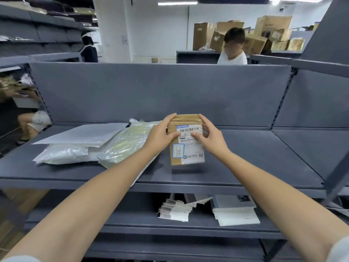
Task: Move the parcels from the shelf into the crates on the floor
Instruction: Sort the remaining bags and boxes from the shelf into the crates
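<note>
Dark grey metal shelving (160, 91) with a solid back panel fills the foreground, and more grey racks (37, 33) run along the left. Beyond stand a white pillar (111, 29) and a white wall (160, 31), lit by a ceiling strip light (177, 3). Brown cartons (264, 35) are piled at the far right.

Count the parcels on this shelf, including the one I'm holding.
4: a cardboard box held by left hand and right hand; a white mailer at the left, lying on a translucent bag; a yellowish bag beside the box. Others may be hidden underneath.
</note>
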Tool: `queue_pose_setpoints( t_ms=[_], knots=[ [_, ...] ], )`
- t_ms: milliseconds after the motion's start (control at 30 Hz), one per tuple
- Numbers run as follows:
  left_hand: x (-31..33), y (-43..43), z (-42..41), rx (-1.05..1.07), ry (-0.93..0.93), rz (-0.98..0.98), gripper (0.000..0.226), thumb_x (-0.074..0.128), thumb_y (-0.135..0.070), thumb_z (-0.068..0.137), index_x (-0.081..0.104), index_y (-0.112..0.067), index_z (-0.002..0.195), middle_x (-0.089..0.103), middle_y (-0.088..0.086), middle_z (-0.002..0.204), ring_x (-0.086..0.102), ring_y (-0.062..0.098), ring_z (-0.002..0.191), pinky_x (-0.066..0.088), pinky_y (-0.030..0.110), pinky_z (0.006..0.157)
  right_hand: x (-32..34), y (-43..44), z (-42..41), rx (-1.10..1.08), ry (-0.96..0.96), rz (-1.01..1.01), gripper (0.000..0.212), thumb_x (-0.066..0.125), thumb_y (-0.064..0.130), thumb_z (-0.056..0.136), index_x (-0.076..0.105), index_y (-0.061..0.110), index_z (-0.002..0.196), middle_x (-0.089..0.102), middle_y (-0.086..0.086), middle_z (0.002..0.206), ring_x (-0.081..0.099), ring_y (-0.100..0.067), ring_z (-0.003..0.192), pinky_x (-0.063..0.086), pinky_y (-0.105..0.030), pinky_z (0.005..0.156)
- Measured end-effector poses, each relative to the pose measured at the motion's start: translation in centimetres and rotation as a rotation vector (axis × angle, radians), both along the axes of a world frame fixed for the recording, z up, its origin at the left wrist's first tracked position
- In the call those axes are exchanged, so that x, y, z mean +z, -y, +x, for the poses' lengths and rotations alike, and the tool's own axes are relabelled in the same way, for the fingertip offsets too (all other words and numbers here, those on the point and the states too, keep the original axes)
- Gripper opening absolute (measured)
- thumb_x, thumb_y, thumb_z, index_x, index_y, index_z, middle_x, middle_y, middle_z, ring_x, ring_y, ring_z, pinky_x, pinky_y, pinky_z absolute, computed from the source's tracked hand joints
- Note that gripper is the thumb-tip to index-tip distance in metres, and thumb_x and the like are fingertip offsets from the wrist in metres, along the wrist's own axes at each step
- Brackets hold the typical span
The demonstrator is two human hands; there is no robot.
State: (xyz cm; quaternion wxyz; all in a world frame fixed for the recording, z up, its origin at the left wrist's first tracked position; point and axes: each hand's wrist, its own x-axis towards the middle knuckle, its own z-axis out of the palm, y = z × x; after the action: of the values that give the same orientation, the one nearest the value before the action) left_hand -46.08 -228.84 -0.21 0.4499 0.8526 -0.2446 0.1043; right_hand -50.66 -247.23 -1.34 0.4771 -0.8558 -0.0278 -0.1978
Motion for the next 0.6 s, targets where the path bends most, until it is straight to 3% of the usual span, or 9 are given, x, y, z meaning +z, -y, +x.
queue_pose_setpoints(
  t_ms=[133, 333, 400, 533, 600],
  knots=[
    [-1.1, -0.1, -0.2, -0.01, -0.048, 0.064, 0.051, 0.066, -0.017, 0.085, 0.048, -0.025, 0.132, 0.062, -0.002, 0.122, 0.06, 0.016, 0.104, 0.048, 0.035, 0.093, -1.0, 0.2, -0.5, 0.075, -0.068, -0.06, 0.057, 0.06, 0.024, 0.091, 0.037, 0.039, 0.14, 0.054, 0.012, 0.133, 0.054, -0.012, 0.119, 0.047, -0.035, 0.098],
    [-2.6, 0.3, -1.1, -0.002, -0.057, 0.107, 0.048, 0.059, -0.015, 0.091, 0.043, -0.026, 0.135, 0.063, 0.002, 0.12, 0.06, 0.018, 0.096, 0.048, 0.029, 0.084, -2.4, 0.2, -0.7, 0.059, -0.139, -0.163, 0.047, 0.051, 0.02, 0.096, 0.04, 0.038, 0.139, 0.057, 0.008, 0.131, 0.054, -0.018, 0.116, 0.046, -0.037, 0.098],
    [-3.0, 0.7, -1.4, 0.034, -0.047, 0.119, 0.058, 0.057, -0.016, 0.093, 0.031, -0.026, 0.143, 0.062, 0.004, 0.122, 0.06, 0.018, 0.092, 0.046, 0.028, 0.081, -2.6, 0.1, -0.7, 0.059, -0.17, -0.153, 0.048, 0.048, 0.023, 0.097, 0.036, 0.041, 0.14, 0.056, 0.005, 0.131, 0.055, -0.018, 0.115, 0.049, -0.04, 0.094],
    [-5.3, 0.8, -2.9, 0.017, -0.223, 0.1, 0.1, 0.063, -0.025, 0.089, -0.017, -0.021, 0.148, 0.05, -0.004, 0.137, 0.056, 0.019, 0.118, 0.044, 0.029, 0.095, -3.0, -0.3, -0.9, 0.044, -0.173, -0.158, 0.059, 0.043, 0.021, 0.099, 0.016, 0.047, 0.145, 0.058, -0.002, 0.13, 0.058, -0.025, 0.11, 0.049, -0.04, 0.093],
    [-6.9, 0.6, -3.5, -0.024, -0.27, 0.097, 0.105, 0.068, -0.025, 0.085, -0.016, -0.022, 0.149, 0.05, -0.005, 0.14, 0.052, 0.017, 0.124, 0.041, 0.031, 0.103, -3.8, -0.4, -1.2, 0.049, -0.188, -0.163, 0.073, 0.043, 0.016, 0.097, -0.003, 0.045, 0.146, 0.062, -0.005, 0.124, 0.061, -0.029, 0.103, 0.049, -0.037, 0.09]
  ],
)
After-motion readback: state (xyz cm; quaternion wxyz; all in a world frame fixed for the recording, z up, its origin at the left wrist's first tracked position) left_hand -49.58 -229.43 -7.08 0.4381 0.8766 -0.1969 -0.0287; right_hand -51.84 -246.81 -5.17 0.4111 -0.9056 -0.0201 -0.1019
